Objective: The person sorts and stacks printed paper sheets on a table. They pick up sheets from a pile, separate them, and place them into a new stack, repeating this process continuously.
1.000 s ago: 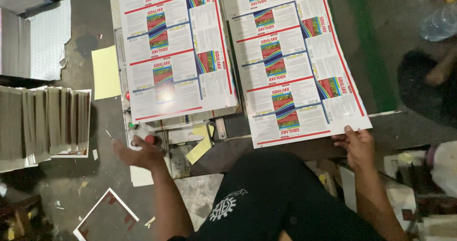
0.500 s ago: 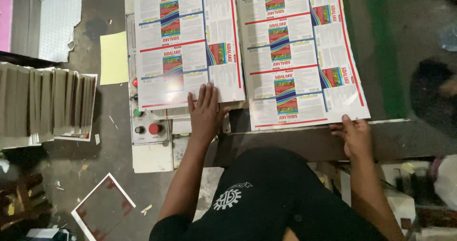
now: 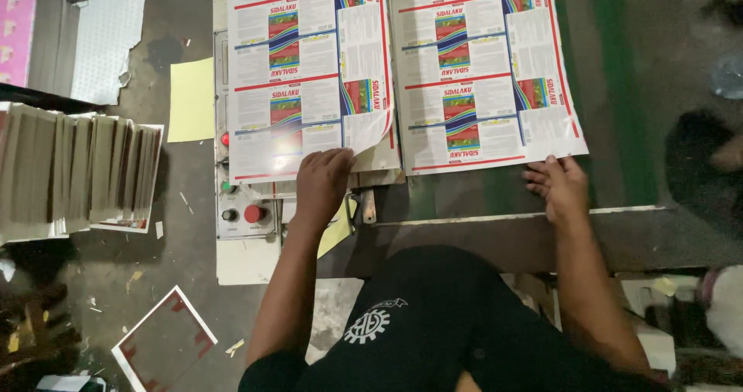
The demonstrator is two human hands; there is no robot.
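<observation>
Two large printed sheets with red borders and rainbow-coloured panels lie side by side on a machine table. My left hand (image 3: 323, 181) pinches the near right corner of the left sheet (image 3: 302, 75), and that corner curls upward. My right hand (image 3: 559, 184) rests with fingers spread on the near right corner of the right sheet (image 3: 484, 67), pressing it flat.
A control panel (image 3: 241, 206) with red and green buttons sits left of my left hand. A stack of cut cards (image 3: 77, 171) stands at the far left. A yellow paper (image 3: 191, 99) and a loose framed sheet (image 3: 166, 338) lie on the floor. The table's metal edge (image 3: 495, 220) runs before me.
My left hand rose from the control panel to the left sheet's near corner and lifted it. My right hand stayed on the right sheet. The view shifted right.
</observation>
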